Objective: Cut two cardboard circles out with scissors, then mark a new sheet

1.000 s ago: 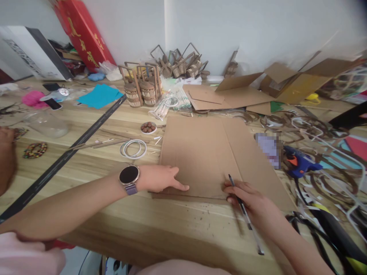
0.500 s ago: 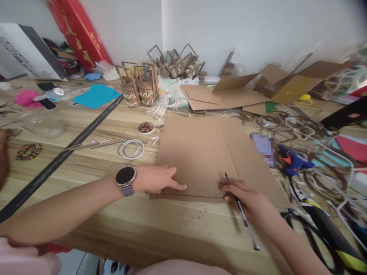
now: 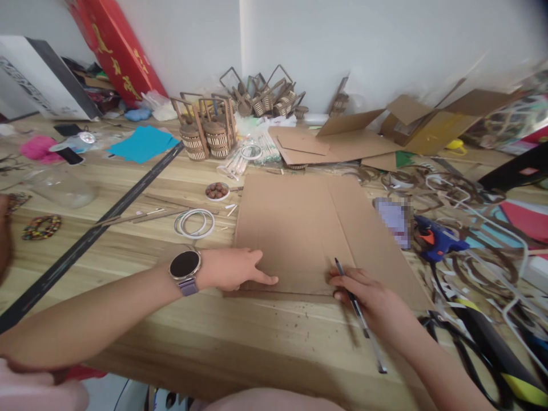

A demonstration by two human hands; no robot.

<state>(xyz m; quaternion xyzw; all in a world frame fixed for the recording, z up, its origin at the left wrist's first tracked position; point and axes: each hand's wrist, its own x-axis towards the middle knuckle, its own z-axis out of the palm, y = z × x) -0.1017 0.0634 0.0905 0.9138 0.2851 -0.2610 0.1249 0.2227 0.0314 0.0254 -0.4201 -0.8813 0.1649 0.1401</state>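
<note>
A flat brown cardboard sheet [image 3: 295,228] lies on the wooden table in front of me, with a crease running down its right part. My left hand [image 3: 240,268] rests on its near left corner, thumb and fingers apart, holding nothing. A watch [image 3: 185,265] is on that wrist. At the near edge of the sheet, my right hand [image 3: 363,291] grips a pen [image 3: 358,313], its dark end pointing away over the cardboard. The fingertips of the right hand touch the sheet's edge. White rings [image 3: 194,224] lie left of the sheet, beside a small dish of brown beads [image 3: 217,191].
A blue glue gun [image 3: 440,238], coiled strips and black-handled scissors [image 3: 462,348] crowd the right side. Small woven baskets [image 3: 205,134] and cut cardboard [image 3: 342,142] stand along the back. A long black strip [image 3: 98,225] crosses the left. Part of another person's arm [image 3: 4,240] shows at far left.
Both hands, the pen and the cardboard sheet stay essentially in place. Only a very slight shift of the whole view is visible.
</note>
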